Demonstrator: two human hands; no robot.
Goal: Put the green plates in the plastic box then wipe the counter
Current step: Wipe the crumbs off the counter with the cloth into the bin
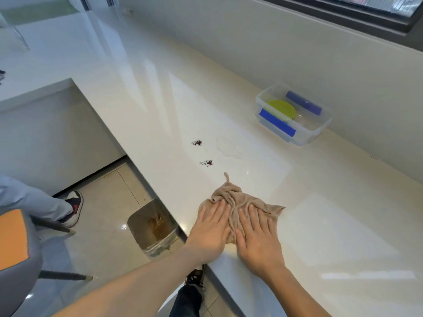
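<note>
Pressing flat, your left hand (211, 232) and right hand (258, 236) lie side by side on the crumpled beige cloth (238, 202), palms down, fingers spread and extended; neither hand is curled around anything. The cloth sits on the glossy white counter (320, 225), close to the counter's front edge, and your left wrist overhangs that edge.

Beyond the cloth, further along the counter, two small clusters of dark crumbs (207, 163) lie apart from each other, and just beside them on the wall side is a faint clear puddle (229, 148). Past the puddle, toward the white back wall (297, 53), stands the clear plastic box with blue clips (294, 115), open at the top, with the round green plates (281, 108) inside it. The box is well apart from the cloth and sits near the wall.

To the right of the cloth the counter surface runs bare up to the wall. Below the front edge beside the cloth, a shiny metal bin (152, 227) stands on the tiled floor (109, 202). Further left on the floor are a grey chair with an orange cushion (13, 239) and another person's leg and shoe (75, 207).
</note>
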